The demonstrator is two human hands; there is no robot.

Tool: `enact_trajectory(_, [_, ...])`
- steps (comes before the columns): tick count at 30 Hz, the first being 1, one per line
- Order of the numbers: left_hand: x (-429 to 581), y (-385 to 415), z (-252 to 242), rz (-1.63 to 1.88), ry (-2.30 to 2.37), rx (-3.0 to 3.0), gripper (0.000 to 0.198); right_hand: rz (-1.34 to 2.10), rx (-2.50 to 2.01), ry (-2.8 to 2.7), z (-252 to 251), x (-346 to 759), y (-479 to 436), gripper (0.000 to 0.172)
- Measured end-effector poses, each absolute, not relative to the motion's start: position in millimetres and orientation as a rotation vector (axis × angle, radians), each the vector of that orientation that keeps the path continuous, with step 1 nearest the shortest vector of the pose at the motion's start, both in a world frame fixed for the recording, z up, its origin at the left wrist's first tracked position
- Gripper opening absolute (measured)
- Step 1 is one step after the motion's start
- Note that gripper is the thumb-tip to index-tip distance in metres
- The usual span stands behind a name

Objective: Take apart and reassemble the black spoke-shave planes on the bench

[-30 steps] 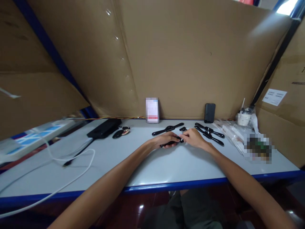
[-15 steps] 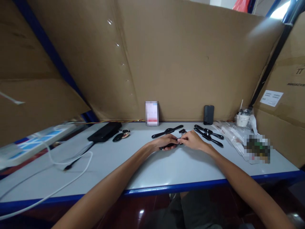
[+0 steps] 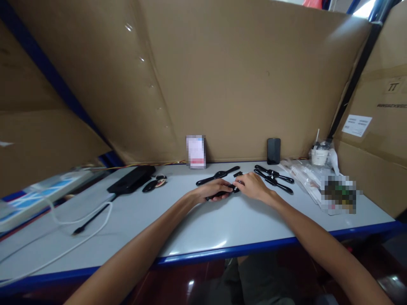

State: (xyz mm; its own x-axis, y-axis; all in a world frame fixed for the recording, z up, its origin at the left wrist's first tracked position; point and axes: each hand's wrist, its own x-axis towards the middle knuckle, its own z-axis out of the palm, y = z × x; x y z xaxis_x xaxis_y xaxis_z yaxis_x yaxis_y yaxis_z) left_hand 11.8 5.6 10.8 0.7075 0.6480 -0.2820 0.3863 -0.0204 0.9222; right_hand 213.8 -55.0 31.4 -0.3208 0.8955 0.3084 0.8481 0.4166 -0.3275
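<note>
My left hand (image 3: 213,189) is closed around one handle of a black spokeshave (image 3: 219,195), held low over the table. Its middle, with a bit of shiny metal, shows between my two hands. The fingers of my right hand (image 3: 252,186) are bent and pinched at that middle part; the far handle is hidden behind them. Just beyond my fingers lies a small flat black piece (image 3: 238,174). Another spokeshave (image 3: 219,174) rests behind my left hand. To the right of my right hand, two more spokeshaves (image 3: 275,180) lie close together.
At the back stand a pixelated upright screen (image 3: 196,151) and a dark phone (image 3: 274,151). Plastic packets (image 3: 305,180) and a white cup (image 3: 319,156) occupy the right. On the left are a black box (image 3: 132,180), a power strip (image 3: 34,197) and white cables (image 3: 106,220). Cardboard (image 3: 222,84) walls the back.
The view has turned slightly, shifting everything left. My right fingers have moved a little at the spokeshave's middle, and more of its metal shows. Both hands stay on it.
</note>
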Motion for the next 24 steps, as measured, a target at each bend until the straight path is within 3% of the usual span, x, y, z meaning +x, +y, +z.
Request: enact_trajectory(24, [11.9, 5.3, 9.8, 0.253, 0.861, 1.626, 0.033, 0.134, -1.6, -2.247, 36.8, 211.8, -60.1, 0.032])
